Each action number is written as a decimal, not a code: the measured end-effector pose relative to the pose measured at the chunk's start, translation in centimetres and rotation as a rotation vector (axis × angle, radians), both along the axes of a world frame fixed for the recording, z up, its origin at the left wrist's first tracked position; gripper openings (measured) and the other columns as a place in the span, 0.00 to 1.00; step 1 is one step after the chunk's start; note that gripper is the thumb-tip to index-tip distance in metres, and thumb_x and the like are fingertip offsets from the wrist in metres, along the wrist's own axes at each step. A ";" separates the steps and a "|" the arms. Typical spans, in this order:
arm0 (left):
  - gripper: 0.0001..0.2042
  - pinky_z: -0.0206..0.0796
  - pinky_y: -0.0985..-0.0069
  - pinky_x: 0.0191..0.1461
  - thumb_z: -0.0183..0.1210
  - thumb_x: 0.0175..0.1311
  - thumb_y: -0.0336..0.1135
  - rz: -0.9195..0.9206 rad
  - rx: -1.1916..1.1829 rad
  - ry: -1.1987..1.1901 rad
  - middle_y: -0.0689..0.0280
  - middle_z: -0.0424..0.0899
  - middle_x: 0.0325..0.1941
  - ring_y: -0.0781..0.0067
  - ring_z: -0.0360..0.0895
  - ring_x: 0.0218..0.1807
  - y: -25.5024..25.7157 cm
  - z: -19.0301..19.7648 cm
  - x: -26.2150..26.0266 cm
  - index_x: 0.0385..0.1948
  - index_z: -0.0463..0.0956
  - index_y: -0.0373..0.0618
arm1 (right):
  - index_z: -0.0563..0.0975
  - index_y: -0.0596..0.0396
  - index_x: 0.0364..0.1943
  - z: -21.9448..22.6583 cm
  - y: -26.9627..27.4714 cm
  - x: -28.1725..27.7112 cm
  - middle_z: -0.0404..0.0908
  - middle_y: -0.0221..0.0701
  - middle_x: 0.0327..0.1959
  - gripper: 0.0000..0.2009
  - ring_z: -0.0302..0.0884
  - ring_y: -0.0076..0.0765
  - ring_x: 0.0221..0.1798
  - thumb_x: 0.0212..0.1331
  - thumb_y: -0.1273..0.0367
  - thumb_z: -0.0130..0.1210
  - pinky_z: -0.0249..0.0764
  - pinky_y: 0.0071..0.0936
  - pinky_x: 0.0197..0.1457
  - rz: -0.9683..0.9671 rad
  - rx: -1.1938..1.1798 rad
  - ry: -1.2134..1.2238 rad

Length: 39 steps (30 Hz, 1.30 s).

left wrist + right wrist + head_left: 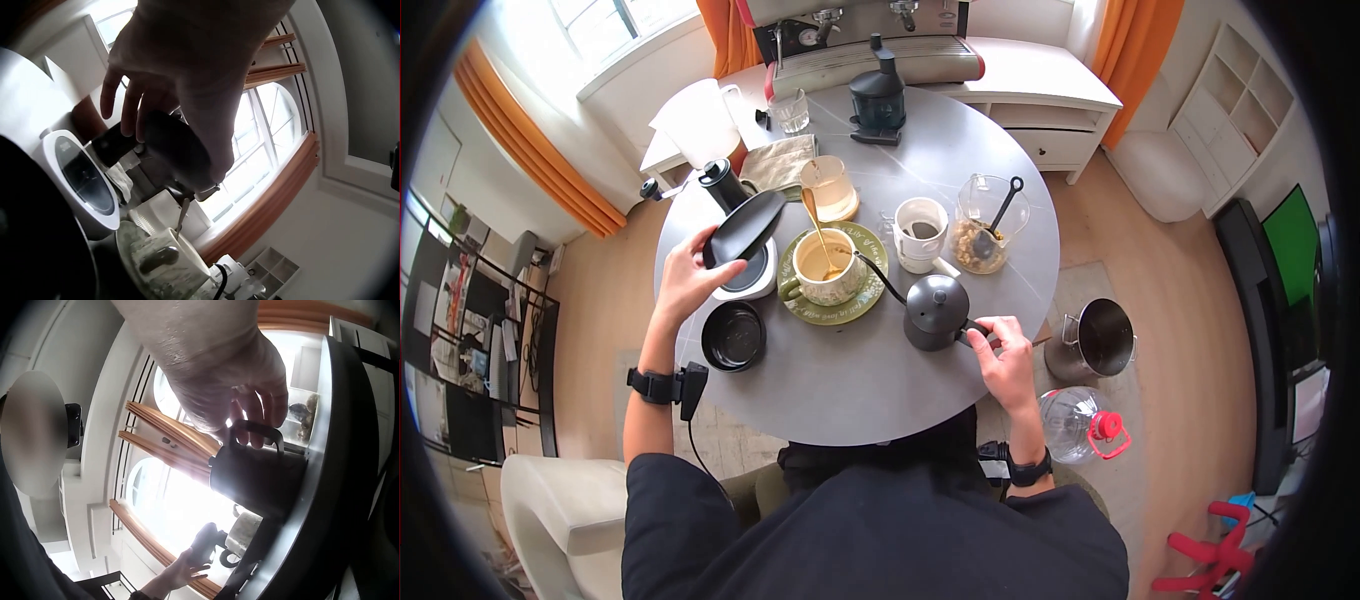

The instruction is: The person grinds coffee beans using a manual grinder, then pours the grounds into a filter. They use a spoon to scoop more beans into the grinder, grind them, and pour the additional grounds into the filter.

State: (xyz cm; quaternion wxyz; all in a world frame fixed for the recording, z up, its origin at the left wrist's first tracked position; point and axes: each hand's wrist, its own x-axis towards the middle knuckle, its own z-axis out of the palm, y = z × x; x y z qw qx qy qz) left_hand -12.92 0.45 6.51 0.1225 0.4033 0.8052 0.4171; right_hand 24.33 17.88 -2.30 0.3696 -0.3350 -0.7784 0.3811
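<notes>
My left hand (688,282) grips a black scoop-shaped dish (746,228) between thumb and fingers, tilted above the white scale (758,284). My right hand (1006,364) holds the handle of a dark gooseneck kettle (936,306), lid on, near the table's front. Its thin spout reaches left, the tip close to the rim of a patterned cup (826,288). This cup stands on a green saucer (846,312) with a gold spoon (811,206) leaning in it. In the right wrist view, several fingers curl at the kettle's handle (265,430).
A black bowl (734,336) sits at the left front. Behind the cup are a glass of pale liquid (832,186), a folded cloth (782,164) and a black cylinder (722,184). A white mug (920,236) and glass pitcher (992,222) stand right. Beside the table are a metal bucket (1092,340) and water bottle (1076,424).
</notes>
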 end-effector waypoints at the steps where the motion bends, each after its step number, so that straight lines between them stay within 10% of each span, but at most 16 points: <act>1: 0.36 0.67 0.71 0.56 0.73 0.41 0.44 -0.063 -0.006 0.051 0.58 0.82 0.45 0.69 0.77 0.51 1.0 1.3 1.1 0.54 0.72 0.32 | 0.80 0.60 0.38 0.0 0.0 0.2 0.78 0.37 0.34 0.11 0.75 0.30 0.28 0.57 0.66 0.61 0.72 0.24 0.29 0.009 -0.015 -0.001; 13: 0.39 0.65 0.65 0.58 0.72 0.34 0.45 -0.467 -0.189 0.755 0.57 0.76 0.49 0.56 0.73 0.53 12.5 7.0 8.2 0.55 0.69 0.40 | 0.80 0.58 0.34 -0.1 -0.4 2.5 0.78 0.31 0.26 0.10 0.73 0.31 0.31 0.53 0.68 0.65 0.70 0.26 0.29 0.022 0.209 0.028; 22: 0.40 0.66 0.65 0.57 0.74 0.30 0.43 -0.502 -0.219 1.104 0.62 0.75 0.52 0.60 0.73 0.55 14.1 8.5 10.9 0.55 0.70 0.47 | 0.78 0.61 0.36 0.9 -0.5 2.5 0.78 0.33 0.25 0.10 0.71 0.27 0.17 0.56 0.68 0.62 0.68 0.22 0.22 0.095 -0.102 0.088; 31: 0.39 0.63 0.68 0.60 0.72 0.43 0.48 -0.164 -0.152 0.253 0.58 0.77 0.57 0.67 0.74 0.56 6.0 2.2 3.3 0.60 0.69 0.42 | 0.76 0.61 0.33 0.1 -0.6 2.2 0.76 0.35 0.22 0.09 0.73 0.28 0.19 0.57 0.68 0.61 0.67 0.25 0.24 0.101 -0.195 -0.012; 39: 0.42 0.65 0.67 0.62 0.72 0.41 0.53 0.200 -0.287 0.382 0.49 0.77 0.57 0.56 0.74 0.59 -2.4 -3.9 -1.5 0.58 0.69 0.36 | 0.71 0.60 0.28 0.2 -1.2 1.7 0.74 0.32 0.15 0.11 0.75 0.26 0.19 0.65 0.67 0.53 0.67 0.23 0.23 0.088 -0.232 -0.032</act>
